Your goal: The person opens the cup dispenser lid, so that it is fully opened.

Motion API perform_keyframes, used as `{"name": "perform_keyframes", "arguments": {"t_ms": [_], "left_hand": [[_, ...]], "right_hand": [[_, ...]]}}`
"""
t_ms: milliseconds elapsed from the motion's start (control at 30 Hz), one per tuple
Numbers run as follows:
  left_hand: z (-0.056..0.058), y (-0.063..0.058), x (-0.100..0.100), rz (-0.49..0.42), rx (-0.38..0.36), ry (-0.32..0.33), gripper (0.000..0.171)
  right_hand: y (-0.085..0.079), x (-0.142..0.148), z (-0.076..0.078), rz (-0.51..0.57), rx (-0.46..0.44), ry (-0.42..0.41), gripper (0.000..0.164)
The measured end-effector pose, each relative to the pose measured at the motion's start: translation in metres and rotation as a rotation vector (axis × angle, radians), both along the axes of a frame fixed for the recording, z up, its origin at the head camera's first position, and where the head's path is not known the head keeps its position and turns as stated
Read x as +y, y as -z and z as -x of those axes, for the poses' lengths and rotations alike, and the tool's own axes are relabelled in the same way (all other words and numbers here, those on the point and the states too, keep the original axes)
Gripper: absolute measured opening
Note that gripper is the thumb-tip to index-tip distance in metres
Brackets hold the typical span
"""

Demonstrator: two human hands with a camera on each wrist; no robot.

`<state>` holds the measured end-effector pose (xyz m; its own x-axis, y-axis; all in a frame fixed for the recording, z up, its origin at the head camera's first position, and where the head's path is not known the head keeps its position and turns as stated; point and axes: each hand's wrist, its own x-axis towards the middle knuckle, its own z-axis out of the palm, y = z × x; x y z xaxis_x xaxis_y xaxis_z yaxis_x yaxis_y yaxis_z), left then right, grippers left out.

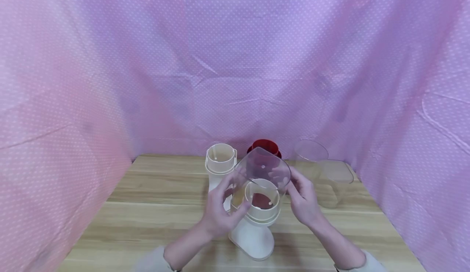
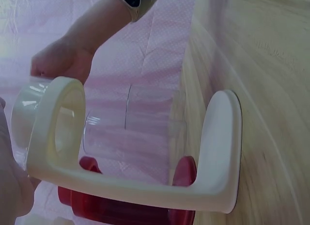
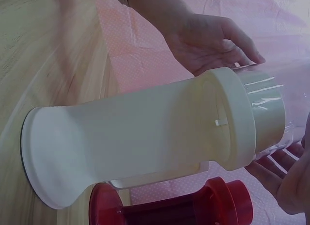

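Both hands hold a clear plastic canister (image 1: pixel 277 172) from opposite sides, above a cream-coloured dispenser stand (image 1: pixel 253 239). My left hand (image 1: pixel 219 210) grips its left side, the thumb low near the stand's ring and the fingers spread along the wall. On the right side, my right hand (image 1: pixel 304 198) holds the canister with the fingers around its wall. In the right wrist view the canister's lower end surrounds the stand's round collar (image 3: pixel 266 106). The stand (image 2: pixel 220 152) is upright on the table, its base flat on the wood.
Behind to the left stands a second cream stand (image 1: pixel 221 166). A red stand (image 1: pixel 265 144) is at the back, partly seen through the canister. More clear canisters (image 1: pixel 332 182) stand at the back right. Pink dotted cloth (image 1: pixel 235 80) hangs around the wooden table (image 1: pixel 158 215).
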<state>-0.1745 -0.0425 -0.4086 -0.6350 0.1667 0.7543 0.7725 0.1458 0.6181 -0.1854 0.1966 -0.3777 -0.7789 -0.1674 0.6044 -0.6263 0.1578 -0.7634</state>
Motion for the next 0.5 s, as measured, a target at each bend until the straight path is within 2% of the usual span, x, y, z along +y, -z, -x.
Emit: {"name": "perform_keyframes", "arguments": {"t_ms": [167, 300, 500], "left_hand": [[-0.0092, 0.0001, 0.0056, 0.008, 0.030, -0.103, 0.068], [-0.0118, 0.0005, 0.0066, 0.019, 0.066, -0.156, 0.076], [-0.0075, 0.0012, 0.0023, 0.018, 0.021, -0.102, 0.084]], "right_hand": [[-0.0005, -0.0053, 0.0035, -0.001, 0.023, -0.024, 0.034], [0.0001, -0.0073, 0.0061, 0.008, 0.028, -0.030, 0.031], [-0.0006, -0.0022, 0.0032, 0.052, -0.032, -0.048, 0.029]]}}
